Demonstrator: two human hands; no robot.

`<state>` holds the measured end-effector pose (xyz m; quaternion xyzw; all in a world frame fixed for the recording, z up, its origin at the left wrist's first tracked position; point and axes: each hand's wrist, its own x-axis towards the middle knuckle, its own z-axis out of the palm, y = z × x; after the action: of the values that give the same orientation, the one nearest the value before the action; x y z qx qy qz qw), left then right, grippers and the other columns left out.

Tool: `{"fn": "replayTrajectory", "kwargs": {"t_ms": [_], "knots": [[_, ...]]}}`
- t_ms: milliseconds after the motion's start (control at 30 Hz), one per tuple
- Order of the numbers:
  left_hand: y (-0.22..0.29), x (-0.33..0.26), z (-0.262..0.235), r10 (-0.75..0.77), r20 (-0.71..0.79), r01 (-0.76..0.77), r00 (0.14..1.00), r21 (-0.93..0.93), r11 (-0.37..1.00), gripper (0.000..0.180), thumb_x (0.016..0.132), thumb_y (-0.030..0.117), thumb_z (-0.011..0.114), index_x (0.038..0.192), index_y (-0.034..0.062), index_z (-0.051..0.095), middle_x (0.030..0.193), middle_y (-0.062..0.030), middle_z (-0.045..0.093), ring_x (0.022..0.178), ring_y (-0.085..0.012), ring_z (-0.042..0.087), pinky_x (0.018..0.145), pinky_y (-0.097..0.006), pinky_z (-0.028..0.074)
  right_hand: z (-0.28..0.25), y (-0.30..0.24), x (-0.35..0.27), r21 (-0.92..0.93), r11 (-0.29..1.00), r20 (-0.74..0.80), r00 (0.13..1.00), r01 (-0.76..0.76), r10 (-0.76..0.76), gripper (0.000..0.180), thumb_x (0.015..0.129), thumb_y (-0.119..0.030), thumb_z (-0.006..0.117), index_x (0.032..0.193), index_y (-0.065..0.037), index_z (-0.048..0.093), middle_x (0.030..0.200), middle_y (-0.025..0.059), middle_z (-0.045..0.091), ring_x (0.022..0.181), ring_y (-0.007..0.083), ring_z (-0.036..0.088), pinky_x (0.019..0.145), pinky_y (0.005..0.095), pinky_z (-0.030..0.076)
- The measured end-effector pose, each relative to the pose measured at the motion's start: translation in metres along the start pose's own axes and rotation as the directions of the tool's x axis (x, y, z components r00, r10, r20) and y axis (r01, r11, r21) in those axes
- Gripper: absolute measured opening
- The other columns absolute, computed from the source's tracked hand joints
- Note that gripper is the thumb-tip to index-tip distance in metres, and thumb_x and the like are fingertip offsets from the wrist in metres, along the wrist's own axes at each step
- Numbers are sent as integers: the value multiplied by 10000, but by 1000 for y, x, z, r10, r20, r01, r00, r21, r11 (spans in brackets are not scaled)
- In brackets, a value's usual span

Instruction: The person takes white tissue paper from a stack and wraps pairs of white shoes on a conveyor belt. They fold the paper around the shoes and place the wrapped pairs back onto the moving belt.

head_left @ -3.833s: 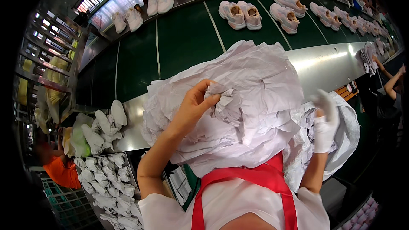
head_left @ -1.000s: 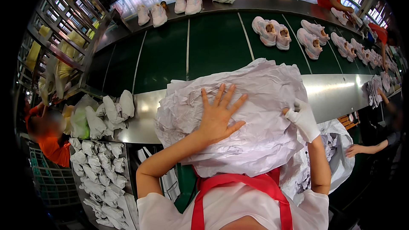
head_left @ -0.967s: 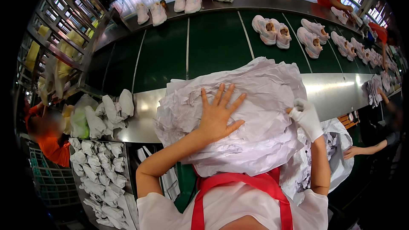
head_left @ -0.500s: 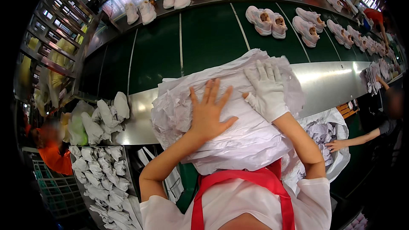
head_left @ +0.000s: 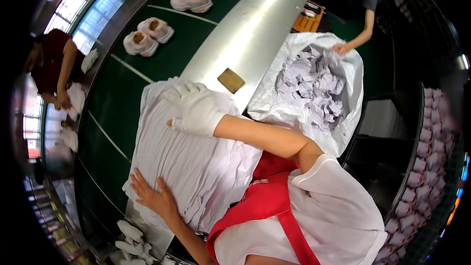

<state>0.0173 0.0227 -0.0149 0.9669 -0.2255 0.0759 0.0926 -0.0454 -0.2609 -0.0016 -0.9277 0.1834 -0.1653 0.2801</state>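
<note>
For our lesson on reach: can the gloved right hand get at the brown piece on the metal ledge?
Probably yes: the right hand rests on the paper stack, near the brown piece, with nothing visibly in between.

Head view, now turned toward the person's right. The left hand has shifted from the top of the paper stack to its left end. A brown block has appeared on the worktop; a co-worker's hand has moved onto the white sack's rim.

The hands hide parts of the paper stack.
</note>
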Motion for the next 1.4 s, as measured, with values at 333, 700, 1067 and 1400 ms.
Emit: {"fn": "replayTrajectory", "kwargs": {"t_ms": [333,700,1067,1400], "knots": [[102,24,-70,587,7,-585,810,82,807,843,883,681,359,1492,99,311,1582,-161,160,1460,-387,97,1122,-620,29,-73,92,-62,295,955,-479,863,-19,164,428,850,-132,604,1261,-56,515,1133,152,600,914,236,623,783,343,512],[100,25,-12,605,190,-614,774,-9,789,853,838,604,496,1489,86,309,1570,-199,163,1453,-411,97,1100,-655,31,-2,343,-129,360,356,-413,195,-862,890,465,776,-373,621,1173,-132,645,1076,200,674,907,352,675,799,412,522],[101,21,-52,586,52,-521,809,-400,754,819,850,464,578,1485,42,276,1544,-213,231,1445,-386,157,1159,-536,54,-160,234,-171,838,526,-545,282,149,789,634,984,-440,457,1419,18,401,1433,78,429,1279,169,412,1101,281,261],[106,39,-80,559,219,199,800,-975,97,1070,744,469,763,1523,96,131,1488,-242,325,1405,-346,300,1153,-464,206,-168,-39,-85,984,145,73,974,-106,213,664,773,-242,782,1321,-36,470,1152,48,566,1058,125,543,867,261,473]]}}
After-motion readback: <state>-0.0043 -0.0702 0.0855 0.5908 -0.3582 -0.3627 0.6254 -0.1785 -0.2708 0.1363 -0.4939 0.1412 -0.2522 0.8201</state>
